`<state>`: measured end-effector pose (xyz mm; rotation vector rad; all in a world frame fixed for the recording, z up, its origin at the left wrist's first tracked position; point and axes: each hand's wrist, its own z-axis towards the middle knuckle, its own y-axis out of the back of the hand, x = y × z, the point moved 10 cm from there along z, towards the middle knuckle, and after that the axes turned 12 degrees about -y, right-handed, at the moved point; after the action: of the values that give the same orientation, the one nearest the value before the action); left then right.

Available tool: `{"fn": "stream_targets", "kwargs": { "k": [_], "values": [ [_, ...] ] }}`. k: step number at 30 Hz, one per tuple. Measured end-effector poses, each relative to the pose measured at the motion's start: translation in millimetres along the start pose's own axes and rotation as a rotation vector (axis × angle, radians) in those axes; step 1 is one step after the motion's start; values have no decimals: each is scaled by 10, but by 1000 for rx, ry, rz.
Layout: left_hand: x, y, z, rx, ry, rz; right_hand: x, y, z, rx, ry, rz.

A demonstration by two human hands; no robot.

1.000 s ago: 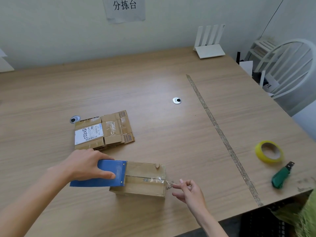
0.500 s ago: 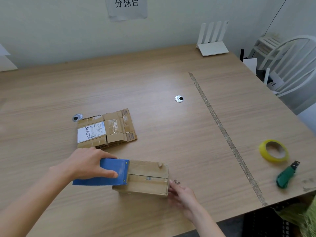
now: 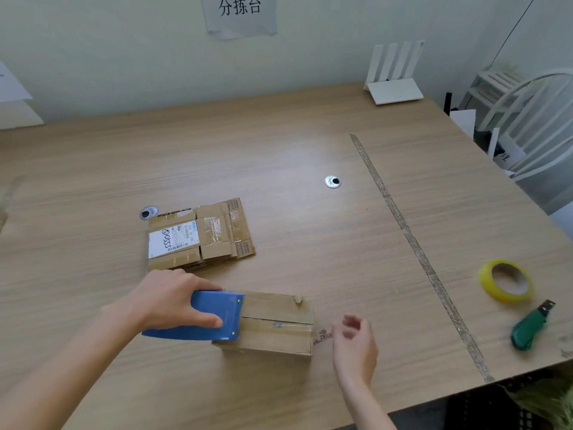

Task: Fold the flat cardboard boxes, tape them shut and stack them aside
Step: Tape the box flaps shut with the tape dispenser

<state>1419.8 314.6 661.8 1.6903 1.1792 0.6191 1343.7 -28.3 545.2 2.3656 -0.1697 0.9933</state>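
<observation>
one wooden table [image 3: 279, 156] is bearing one folded box [image 3: 276, 324] at its near edge and one flat cardboard stack [image 3: 198, 237] behind. left hand [image 3: 167, 301] is gripping one blue tape dispenser [image 3: 214, 315] on the box; right hand [image 3: 353, 342] is hovering, fingers loosely spread, beside one yellow tape roll [image 3: 505, 280] and one green knife [image 3: 530, 327].

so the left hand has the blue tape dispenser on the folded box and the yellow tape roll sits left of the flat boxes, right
Not quite. The left hand does hold the blue tape dispenser on the folded box, but the yellow tape roll lies far to the right of the flat boxes, near the table's right edge beside the green knife. The head view shows it.
</observation>
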Motion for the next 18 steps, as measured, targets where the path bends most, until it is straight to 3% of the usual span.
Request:
{"fn": "stream_targets", "kwargs": {
  "k": [2, 5, 7, 9, 18],
  "values": [
    [-10, -3, 5, 1, -3, -6, 551, 3, -399, -88, 445, -88],
    [18, -34, -21, 8, 6, -53, 903, -634, -878, 136, 839, -403],
    [30, -53, -41, 1, 13, -75, 842, -1001, -962, 210, 912, -689],
    [37, -58, -42, -9, 18, -79, 762, -1131, -974, 176, 965, -847],
    [94, 24, -23, -50, 17, -43, 684, -1186, -956, 80, 1016, -904]
  ]
}}
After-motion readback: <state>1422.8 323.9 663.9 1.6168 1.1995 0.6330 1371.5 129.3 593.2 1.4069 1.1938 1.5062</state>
